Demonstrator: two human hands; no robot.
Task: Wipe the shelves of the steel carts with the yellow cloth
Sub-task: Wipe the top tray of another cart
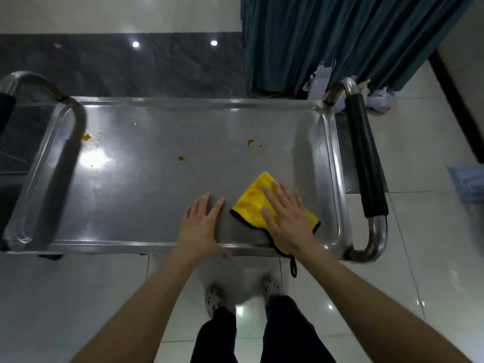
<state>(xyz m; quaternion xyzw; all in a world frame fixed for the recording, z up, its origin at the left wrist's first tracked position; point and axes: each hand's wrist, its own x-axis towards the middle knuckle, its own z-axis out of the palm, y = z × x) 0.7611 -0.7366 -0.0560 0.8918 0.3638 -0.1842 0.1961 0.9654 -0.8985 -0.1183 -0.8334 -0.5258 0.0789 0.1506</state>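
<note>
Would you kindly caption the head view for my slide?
Right hand presses yellow cloth on steel cart shelf, left hand flat beside it, orange stains beyond.

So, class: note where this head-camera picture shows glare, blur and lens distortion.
Head view: glare blooms on the steel shelf left of centre and spots the dark floor; the wide lens bows the cart's far rim; the shoes are smeared by motion blur; the yellow cloth, left hand and right hand look fairly sharp.

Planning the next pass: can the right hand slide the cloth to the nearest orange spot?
Probably yes: the right hand lies flat on the yellow cloth, with only bare shelf between it and the orange spot.
</note>
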